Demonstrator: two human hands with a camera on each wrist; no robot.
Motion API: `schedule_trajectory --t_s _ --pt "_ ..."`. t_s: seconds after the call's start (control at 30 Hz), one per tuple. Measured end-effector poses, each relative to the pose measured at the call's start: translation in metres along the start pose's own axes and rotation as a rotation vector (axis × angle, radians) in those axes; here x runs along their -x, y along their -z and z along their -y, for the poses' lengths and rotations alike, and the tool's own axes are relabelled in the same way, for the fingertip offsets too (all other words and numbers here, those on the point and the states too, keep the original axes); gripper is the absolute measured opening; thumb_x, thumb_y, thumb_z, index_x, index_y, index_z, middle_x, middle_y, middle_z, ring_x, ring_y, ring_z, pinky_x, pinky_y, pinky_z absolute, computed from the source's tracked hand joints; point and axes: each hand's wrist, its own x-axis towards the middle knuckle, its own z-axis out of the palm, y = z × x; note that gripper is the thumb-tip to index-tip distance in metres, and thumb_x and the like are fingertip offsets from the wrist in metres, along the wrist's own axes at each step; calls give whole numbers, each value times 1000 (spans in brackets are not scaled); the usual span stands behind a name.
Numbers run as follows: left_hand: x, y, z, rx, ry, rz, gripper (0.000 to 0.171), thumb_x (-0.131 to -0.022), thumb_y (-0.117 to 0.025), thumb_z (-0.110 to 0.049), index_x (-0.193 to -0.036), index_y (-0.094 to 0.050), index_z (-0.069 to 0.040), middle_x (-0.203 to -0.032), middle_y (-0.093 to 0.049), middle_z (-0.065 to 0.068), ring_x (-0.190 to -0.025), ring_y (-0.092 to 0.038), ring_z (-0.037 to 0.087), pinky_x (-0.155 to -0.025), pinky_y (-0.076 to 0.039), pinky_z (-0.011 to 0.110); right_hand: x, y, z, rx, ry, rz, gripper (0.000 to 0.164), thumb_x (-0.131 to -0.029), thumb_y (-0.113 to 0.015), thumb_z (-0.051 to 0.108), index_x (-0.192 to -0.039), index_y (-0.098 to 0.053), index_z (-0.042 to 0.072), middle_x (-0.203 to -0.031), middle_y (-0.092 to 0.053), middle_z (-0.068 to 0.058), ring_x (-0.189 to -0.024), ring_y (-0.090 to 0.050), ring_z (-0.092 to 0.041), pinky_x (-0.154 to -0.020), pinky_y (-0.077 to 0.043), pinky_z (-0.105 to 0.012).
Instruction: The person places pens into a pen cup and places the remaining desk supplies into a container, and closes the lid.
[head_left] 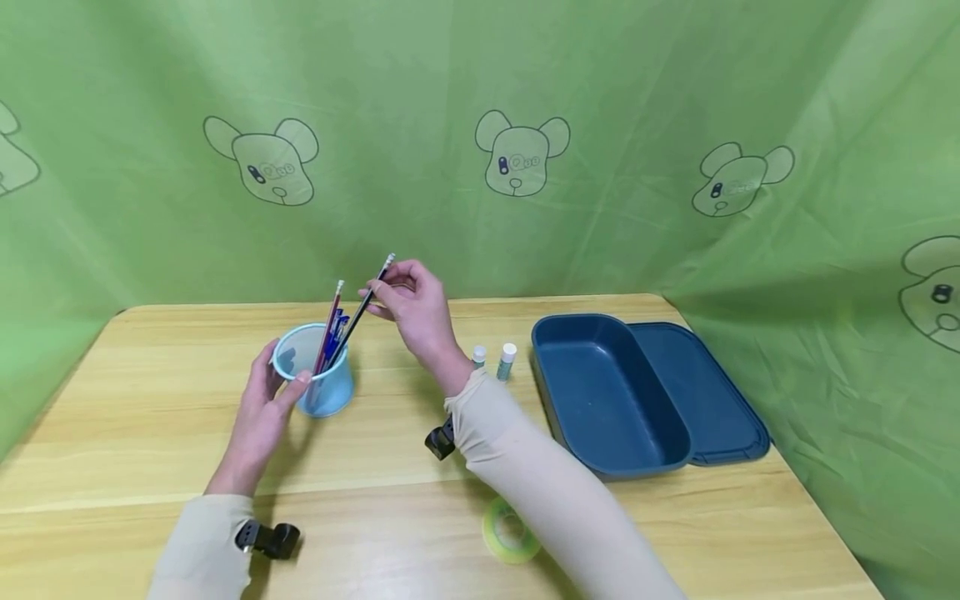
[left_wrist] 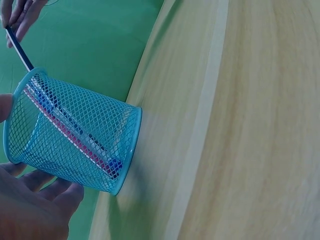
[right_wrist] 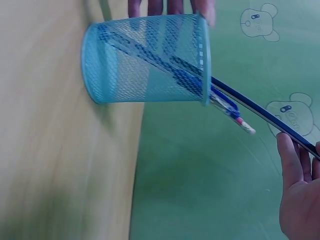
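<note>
At the lower left of the head view, a left hand in a beige sleeve curves round a light-blue, round metal-mesh cup, its thumb at the rim and its other fingers along the far side. The cup sits left of centre in the frame, mouth upward, over the pale wooden table. Inside it lean a dark red pencil with a white eraser and blue pens.

Rightward, a slim black pencil slants out of the cup, its lower end within the rim. Near the middle of the frame, the right hand, nearly closed, pinches that pencil near its eraser end between thumb and fingers.

Beyond its wrist stand two small white-capped glue sticks, side by side. A yellow-green ring of tape lies at lower centre, partly behind the right sleeve. At right is an open dark-blue rectangular plastic box, overlapping its flat matching lid.
</note>
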Motion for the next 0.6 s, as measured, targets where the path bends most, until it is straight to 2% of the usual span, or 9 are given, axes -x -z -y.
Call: schedule_trajectory --t_s 0.23,0.43,0.6 --pt "2 2 1 -21 -7 -7 78 -102 -55 -26 -158 -3 -10 -160 -14 19 -145 -16 37 -114 -13 61 2 -4 -18 -5 -58 -24 16 -89 -62 -12 -100 -53 -6 -92 -60 -11 -89 -67 -30 -83 -57 -40" --pt "1 3 2 -10 2 -10 78 -102 -55 -25 -158 -2 -11 -160 -14 19 -145 -16 36 -114 -14 60 4 -10 -31 -2 -116 -19 15 -88 -63 -13 -98 -54 -6 -90 -61 -10 -83 -65 -23 -84 -57 -40" --pt "-1 2 0 10 4 -3 79 -101 -55 -25 -158 -2 -13 -160 -13 18 -146 -15 35 -115 -12 59 6 -12 -35 14 -107 -20 16 -87 -64 -14 -99 -55 -8 -90 -61 -12 -80 -64 -20 -77 -59 -34"
